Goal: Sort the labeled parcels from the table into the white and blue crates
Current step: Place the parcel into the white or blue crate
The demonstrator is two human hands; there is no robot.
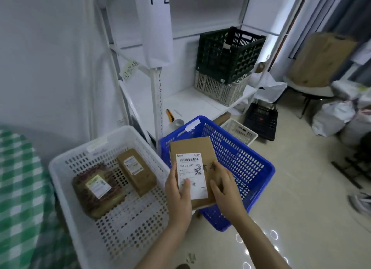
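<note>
Head view: a white shelving rack (156,100) stands against the wall. In front of it a white crate (60,168) sits at left and a blue crate (241,160) at right, their rims just beside each other. The bench (18,188), covered with a green checked cloth, borders the white crate at far left. On the rack's lower shelf a black crate (228,54) is stacked on a beige crate (216,90).

Inside the white crate lie two labeled parcels, both label up: a dark wrapped parcel (98,190) and, just beside it on the right, a brown box (138,172).

The cardboard parcel (192,146) is held in the air over the near left corner of the blue crate, its white label (190,174) facing up.

Left hand (177,196): grip clamped on the parcel's left edge, thumb pressed on the label. Right hand (224,186): grip clamped on the right edge, fingers curled over the face.

An orange utility knife (170,115) and a tape roll (178,122) lie on the shelf.
</note>
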